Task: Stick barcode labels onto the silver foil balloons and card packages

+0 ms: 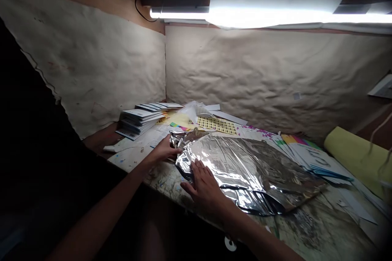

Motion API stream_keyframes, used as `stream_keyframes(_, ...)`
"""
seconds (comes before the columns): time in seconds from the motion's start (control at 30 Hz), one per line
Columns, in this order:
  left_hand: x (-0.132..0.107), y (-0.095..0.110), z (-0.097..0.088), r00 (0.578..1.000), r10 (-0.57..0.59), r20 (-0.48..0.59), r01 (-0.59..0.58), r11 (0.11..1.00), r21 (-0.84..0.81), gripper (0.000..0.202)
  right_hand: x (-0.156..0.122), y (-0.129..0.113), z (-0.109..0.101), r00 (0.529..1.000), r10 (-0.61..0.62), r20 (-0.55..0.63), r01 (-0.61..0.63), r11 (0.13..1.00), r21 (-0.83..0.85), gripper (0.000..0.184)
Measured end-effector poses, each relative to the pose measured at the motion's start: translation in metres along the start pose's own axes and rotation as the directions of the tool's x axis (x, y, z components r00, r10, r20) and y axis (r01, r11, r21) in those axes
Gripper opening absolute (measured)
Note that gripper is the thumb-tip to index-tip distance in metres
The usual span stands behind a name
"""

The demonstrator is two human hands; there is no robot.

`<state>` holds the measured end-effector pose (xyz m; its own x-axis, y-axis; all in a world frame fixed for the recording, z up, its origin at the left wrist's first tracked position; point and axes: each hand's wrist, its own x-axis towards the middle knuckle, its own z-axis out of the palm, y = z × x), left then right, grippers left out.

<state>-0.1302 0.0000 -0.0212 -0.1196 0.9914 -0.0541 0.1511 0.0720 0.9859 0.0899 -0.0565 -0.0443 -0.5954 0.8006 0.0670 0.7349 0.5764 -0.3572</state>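
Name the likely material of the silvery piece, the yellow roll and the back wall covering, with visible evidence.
Silvery piece: probably metallised plastic film, mirror-glossy, with sharp highlights and creases.
Yellow roll: seemingly paper or thin card, matt, curving smoothly without glare.
Back wall covering: likely paper, dull, softly wrinkled.

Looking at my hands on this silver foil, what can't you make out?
In the head view:
Tabletop under the silver foil: covered.
Left hand: some fingers hidden behind the foil's crumpled end.
Yellow roll: right end cut off by the picture's right edge.
Yellow patterned sheet: markings too small to read.
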Motion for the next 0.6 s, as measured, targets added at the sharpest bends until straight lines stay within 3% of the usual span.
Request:
stream_keyframes(0.1,-0.014,0.003,0.017,0.995,0.038,-0.093,-0.041,0.999,-0.028,0.085,0.000,-0.005,0.010,0.992,-0.047,-0.113,0.048,0.999,0.010,0.091)
stream_keyframes(0.2,-0.032,0.013,0.038,0.988,0.039,-0.151,-0.060,0.989,-0.135,0.085,0.005,-0.010,0.024,0.946,-0.123,-0.299,0.127,0.992,-0.004,0.102)
stream_keyframes(0.3,-0.059,0.026,0.057,0.984,0.018,-0.175,-0.080,0.932,-0.354,0.089,0.013,-0.010,0.028,0.866,-0.139,-0.480,0.143,0.989,-0.028,0.086)
stream_keyframes(0.37,-0.078,0.032,0.058,0.985,0.041,-0.169,-0.113,0.889,-0.444,0.094,0.013,-0.007,0.016,0.846,-0.125,-0.518,0.143,0.990,-0.005,0.077)
stream_keyframes(0.43,-0.093,0.034,0.045,0.979,0.115,-0.171,-0.185,0.855,-0.484,0.092,0.006,-0.005,-0.011,0.890,-0.137,-0.436,0.178,0.982,0.056,0.073)
stream_keyframes(0.5,-0.096,0.034,0.020,0.967,0.179,-0.179,-0.247,0.824,-0.510,0.083,-0.010,-0.006,-0.046,0.944,-0.197,-0.264,0.239,0.961,0.139,0.068)
stream_keyframes(0.6,-0.083,0.035,-0.014,0.928,0.207,-0.310,-0.337,0.822,-0.460,0.052,-0.047,-0.012,-0.091,0.941,-0.339,0.012,0.323,0.907,0.271,0.064)
